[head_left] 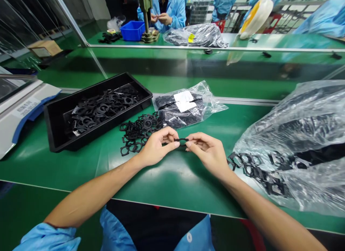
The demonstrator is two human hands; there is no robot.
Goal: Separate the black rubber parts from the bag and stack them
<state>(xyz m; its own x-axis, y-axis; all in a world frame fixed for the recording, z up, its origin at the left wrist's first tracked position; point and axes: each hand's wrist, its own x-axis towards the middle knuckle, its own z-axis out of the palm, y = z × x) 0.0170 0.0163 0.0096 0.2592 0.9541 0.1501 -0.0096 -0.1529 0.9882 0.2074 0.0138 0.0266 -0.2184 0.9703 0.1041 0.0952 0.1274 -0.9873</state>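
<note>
Between my two hands, above the green tabletop, a small black ring-shaped plastic part [181, 140] is held nearly edge-on. My left hand [159, 145] pinches its left end between thumb and fingers. The right end is pinched by my right hand [207, 150]. Whether it is one piece or two pressed together cannot be made out. Just beyond my left hand lies a loose pile of black rings [137, 132]. More black parts with round openings [258, 164] spill from a large clear plastic bag [304, 136] to the right of my right hand.
A black tray [99, 146] heaped with black parts stands at the left. Behind the ring pile lies a clear bag with a white label [185, 101]. A white-and-blue device [27, 110] sits at the far left. Across the bench, a person in blue [172, 13] works near a blue bin [133, 31].
</note>
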